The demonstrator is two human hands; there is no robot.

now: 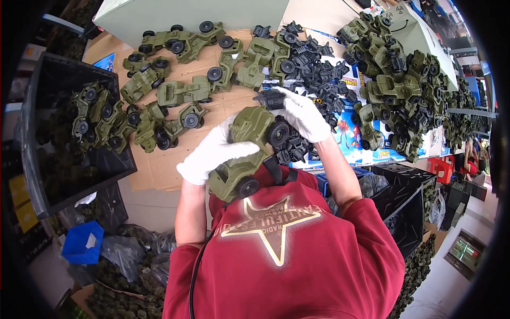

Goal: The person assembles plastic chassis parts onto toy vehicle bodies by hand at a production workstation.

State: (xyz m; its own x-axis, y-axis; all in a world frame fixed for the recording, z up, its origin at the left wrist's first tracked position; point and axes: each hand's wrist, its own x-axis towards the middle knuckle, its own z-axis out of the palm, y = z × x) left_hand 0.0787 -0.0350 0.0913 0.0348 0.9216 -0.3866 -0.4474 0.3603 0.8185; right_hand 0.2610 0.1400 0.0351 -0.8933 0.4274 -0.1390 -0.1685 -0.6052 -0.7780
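Observation:
My left hand (215, 154), in a white glove, is closed around an olive-green toy jeep (241, 130) with black wheels, held tilted in front of my chest. My right hand (306, 114), gloved too, pinches a black plastic part (270, 99) just beyond the jeep's upper end. Whether that part touches the jeep I cannot tell. Beside and beyond my right hand spreads a heap of similar black parts (321, 66). Several more green jeeps (183, 91) lie past my left hand on a sheet of brown cardboard (154, 174).
A black crate (47, 181) stands at the left, with jeeps piled over its edge. Another tall pile of jeeps (393, 87) fills the right side. A pale grey box (186, 11) borders the far edge. Low at left sits a blue bin (83, 242) among plastic bags.

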